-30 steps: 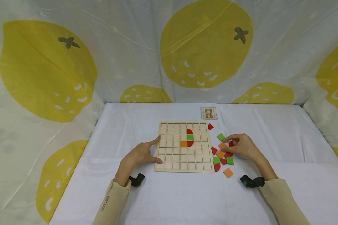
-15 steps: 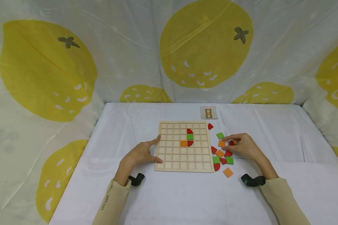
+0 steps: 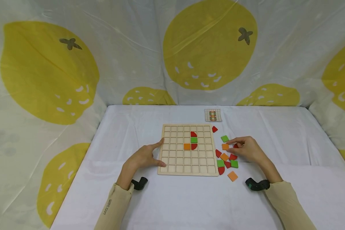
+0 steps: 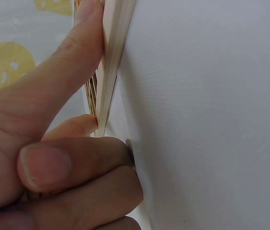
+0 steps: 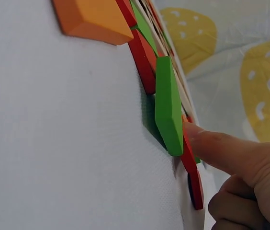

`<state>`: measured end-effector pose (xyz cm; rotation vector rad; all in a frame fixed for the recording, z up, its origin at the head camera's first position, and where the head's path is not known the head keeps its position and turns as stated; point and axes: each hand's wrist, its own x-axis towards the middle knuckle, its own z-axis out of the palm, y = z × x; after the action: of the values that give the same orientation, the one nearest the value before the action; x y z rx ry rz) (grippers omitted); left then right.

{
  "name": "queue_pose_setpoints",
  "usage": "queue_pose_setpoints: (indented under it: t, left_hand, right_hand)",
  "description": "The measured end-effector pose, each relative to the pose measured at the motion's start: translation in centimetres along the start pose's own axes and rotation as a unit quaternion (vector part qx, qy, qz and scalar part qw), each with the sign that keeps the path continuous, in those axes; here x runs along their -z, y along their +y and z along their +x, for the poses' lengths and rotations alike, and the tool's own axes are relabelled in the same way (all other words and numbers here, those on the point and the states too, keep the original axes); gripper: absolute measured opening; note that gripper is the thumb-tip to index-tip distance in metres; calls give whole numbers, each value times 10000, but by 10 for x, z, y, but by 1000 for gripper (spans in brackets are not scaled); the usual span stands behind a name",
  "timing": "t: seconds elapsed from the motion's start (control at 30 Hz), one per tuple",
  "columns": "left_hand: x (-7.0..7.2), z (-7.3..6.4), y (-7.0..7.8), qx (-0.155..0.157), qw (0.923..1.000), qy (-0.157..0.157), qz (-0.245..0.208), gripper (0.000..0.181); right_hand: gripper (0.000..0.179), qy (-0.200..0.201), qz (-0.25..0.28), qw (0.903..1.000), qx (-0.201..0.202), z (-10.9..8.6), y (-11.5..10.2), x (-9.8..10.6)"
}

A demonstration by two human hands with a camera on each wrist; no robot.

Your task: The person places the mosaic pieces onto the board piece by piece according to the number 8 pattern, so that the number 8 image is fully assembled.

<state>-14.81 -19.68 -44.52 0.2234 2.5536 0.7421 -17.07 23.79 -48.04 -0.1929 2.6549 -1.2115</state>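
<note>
A wooden grid board (image 3: 179,161) lies flat, bearing two red quarter-round tiles, a green square tile (image 3: 194,140) and an orange square tile (image 3: 187,146). My left hand (image 3: 143,156) rests at its left edge, thumb and index finger spread and touching the rim; in the left wrist view the other fingers (image 4: 82,163) are curled. To the right of the board, my right hand (image 3: 248,149) pinches a loose orange square tile (image 3: 225,147) between thumb and index finger. Below that hand are red and green tiles, with a tilted green tile (image 5: 168,105) large in the right wrist view.
Several loose red, green and orange tiles lie along the board's right side, with one orange tile (image 3: 233,176) nearest me. A small pattern card (image 3: 213,115) lies behind the board. Lemon-print cloth (image 3: 210,48) hangs behind the white-covered table.
The loose orange tile under my right fingers has turned from a slant to nearly square with the board and shifted slightly left and away. My left hand and the board have stayed put.
</note>
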Motion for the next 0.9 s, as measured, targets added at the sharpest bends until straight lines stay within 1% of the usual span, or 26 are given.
queue_pose_setpoints:
  t: [0.13, 0.27, 0.33, 0.53, 0.67, 0.9]
  left_hand:
    - [0, -2, -1, 72, 10000, -6, 9, 112]
    - [1, -4, -4, 54, 10000, 35, 55, 111]
    - [1, -3, -5, 27, 10000, 25, 50, 111]
    - [0, 0, -4, 3, 10000, 12, 52, 112]
    - [-1, 1, -3, -12, 10000, 6, 65, 112]
    - [-1, 1, -1, -26, 9999, 17, 141, 112]
  right_hand:
    - [34, 144, 29, 9999, 16, 1, -4, -2]
    - [37, 229, 91, 9996, 119, 7, -12, -7]
    - [37, 200, 168, 9995, 154, 11, -18, -11]
    - [33, -76, 338, 9990, 271, 21, -40, -29]
    - [30, -23, 284, 9985, 462, 30, -53, -41]
    - [31, 50, 143, 9976, 680, 50, -77, -59]
